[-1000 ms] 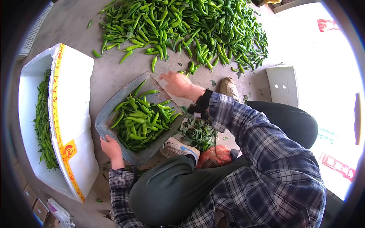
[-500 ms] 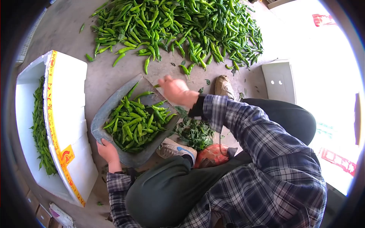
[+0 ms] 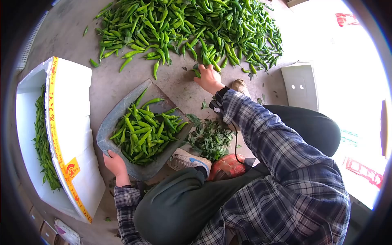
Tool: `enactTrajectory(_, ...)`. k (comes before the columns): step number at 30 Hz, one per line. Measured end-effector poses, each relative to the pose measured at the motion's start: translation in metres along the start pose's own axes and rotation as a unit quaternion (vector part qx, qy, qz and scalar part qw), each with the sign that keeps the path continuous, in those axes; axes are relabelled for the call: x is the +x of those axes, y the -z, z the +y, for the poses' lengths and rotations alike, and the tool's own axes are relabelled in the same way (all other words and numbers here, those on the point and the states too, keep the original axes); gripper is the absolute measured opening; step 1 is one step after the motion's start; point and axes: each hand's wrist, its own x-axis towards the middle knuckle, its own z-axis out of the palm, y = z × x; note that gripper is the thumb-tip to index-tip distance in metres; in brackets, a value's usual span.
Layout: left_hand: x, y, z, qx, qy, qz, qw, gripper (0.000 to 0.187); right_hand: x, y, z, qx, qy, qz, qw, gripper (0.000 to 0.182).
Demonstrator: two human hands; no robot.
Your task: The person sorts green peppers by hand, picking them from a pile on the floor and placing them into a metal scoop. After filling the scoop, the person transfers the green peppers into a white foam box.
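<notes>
A grey scoop-shaped pan (image 3: 107, 130) holds a heap of green chili peppers (image 3: 143, 136). My left hand (image 3: 116, 165) is closed on its near left rim, with the thumb on top and the other fingers mostly hidden. At the front edge of a large pile of green chili peppers (image 3: 179, 30) on the floor, my right hand (image 3: 210, 79) has its fingers curled down around peppers there. The fingertips are partly hidden among them.
A white foam box (image 3: 77, 134) with yellow tape lies at the left with green peppers (image 3: 44, 139) inside. Dark green leaves (image 3: 210, 139) and a red bag (image 3: 228, 165) lie by my shoe (image 3: 190, 161). A white container (image 3: 300, 86) stands at the right.
My right hand has moved from above the pan's far side forward and right to the pile, and its fingers are now on peppers. My left hand stays on the pan's rim.
</notes>
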Motion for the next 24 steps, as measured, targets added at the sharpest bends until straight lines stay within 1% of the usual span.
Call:
enactTrajectory(3, 0.0, 0.0, 0.001, 0.002, -0.007, 0.011, 1.0, 0.032, 0.002, -0.011, -0.004, -0.02, 0.025, -0.015, 0.999, 0.04)
enactTrajectory(5, 0.0, 0.0, 0.001, -0.012, -0.011, 0.013, 1.0, 0.031, -0.002, -0.013, -0.01, 0.041, -0.005, -0.006, 0.999, 0.038)
enactTrajectory(6, 0.0, -0.001, 0.0, -0.012, -0.009, 0.015, 1.0, 0.031, -0.005, -0.016, -0.014, 0.082, 0.027, 0.007, 0.996, 0.032)
enactTrajectory(8, 0.0, 0.003, 0.002, -0.014, 0.004, -0.01, 1.0, 0.032, -0.022, -0.01, -0.038, 0.131, 0.109, -0.055, 0.984, 0.027)
enactTrajectory(9, 0.0, 0.002, 0.0, -0.012, 0.006, -0.006, 1.0, 0.032, -0.031, -0.006, -0.05, 0.167, 0.202, -0.118, 0.958, 0.031)
enactTrajectory(10, 0.0, 0.0, -0.002, -0.006, 0.004, -0.002, 1.0, 0.032, -0.041, 0.001, -0.061, 0.232, 0.295, -0.236, 0.896, 0.035)
enactTrajectory(11, 0.001, -0.001, -0.004, 0.0, 0.002, 0.001, 1.0, 0.032, -0.041, 0.009, -0.072, 0.233, 0.298, -0.236, 0.895, 0.035)
enactTrajectory(13, 0.0, 0.001, 0.0, -0.008, 0.007, -0.004, 1.0, 0.032, -0.036, 0.016, -0.092, 0.176, 0.321, -0.211, 0.906, 0.039)
enactTrajectory(14, 0.0, 0.002, 0.002, -0.017, 0.014, -0.01, 1.0, 0.033, -0.016, 0.016, -0.102, 0.089, 0.306, -0.163, 0.934, 0.039)
enactTrajectory(16, 0.001, 0.001, -0.003, -0.014, 0.018, -0.009, 1.0, 0.033, 0.026, 0.012, -0.118, 0.064, 0.233, -0.043, 0.969, 0.037)
enactTrajectory(17, 0.001, 0.0, -0.005, -0.013, 0.02, -0.01, 1.0, 0.033, 0.048, 0.006, -0.124, 0.018, 0.25, 0.007, 0.968, 0.039)
enactTrajectory(18, 0.001, -0.001, -0.006, -0.011, 0.022, -0.008, 1.0, 0.033, 0.06, 0.005, -0.127, 0.023, 0.264, 0.03, 0.964, 0.045)
enactTrajectory(19, 0.0, -0.001, -0.007, -0.024, 0.015, -0.003, 1.0, 0.033, 0.071, 0.005, -0.131, -0.002, 0.282, 0.027, 0.959, 0.051)
enactTrajectory(21, 0.002, -0.002, -0.004, -0.038, 0.01, 0.006, 0.999, 0.034, 0.076, 0.001, -0.132, -0.121, 0.311, 0.048, 0.941, 0.053)
enactTrajectory(23, 0.0, 0.0, 0.001, -0.027, 0.002, 0.016, 0.999, 0.034, 0.076, -0.017, -0.121, -0.149, 0.343, 0.093, 0.923, 0.054)
enactTrajectory(24, 0.0, 0.001, 0.0, -0.028, 0.005, 0.015, 0.999, 0.034, 0.073, -0.016, -0.116, -0.12, 0.362, 0.053, 0.923, 0.055)
